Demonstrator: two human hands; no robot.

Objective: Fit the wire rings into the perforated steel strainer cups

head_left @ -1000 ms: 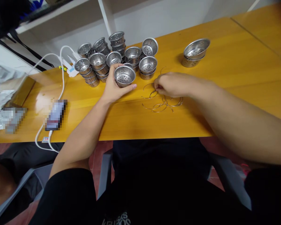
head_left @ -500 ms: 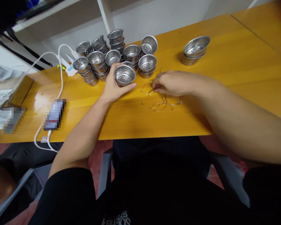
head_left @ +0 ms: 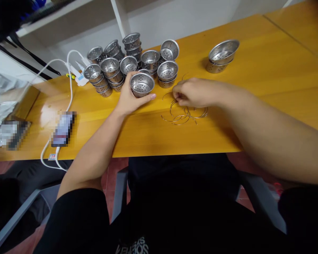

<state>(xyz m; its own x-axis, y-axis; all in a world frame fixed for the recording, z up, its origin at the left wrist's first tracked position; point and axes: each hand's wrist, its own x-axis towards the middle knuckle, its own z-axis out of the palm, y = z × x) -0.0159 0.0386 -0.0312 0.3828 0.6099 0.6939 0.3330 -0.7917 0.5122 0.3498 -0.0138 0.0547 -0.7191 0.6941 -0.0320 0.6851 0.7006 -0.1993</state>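
My left hand is wrapped round a small perforated metal cup, held tilted with its open mouth toward me. The thumb lies along the cup's near side. To its right, my right hand is low over the table, with thumb and fingers pinched together at a thin curved wire. The fingertips partly hide the wire's end. Several more curved wires lie in a loose tangle just below that hand. Close behind both hands stand stacks of the same perforated cups.
Two nested cups stand apart at the back right of the wooden table. On the left are a phone with white cables, a power strip and plastic bags. A person's dark-clothed leg shows at lower left.
The wire at my right fingertips has swung to a steeper angle. My left hand holds the cup almost still. The other person's bare limb at lower left has mostly gone from view.
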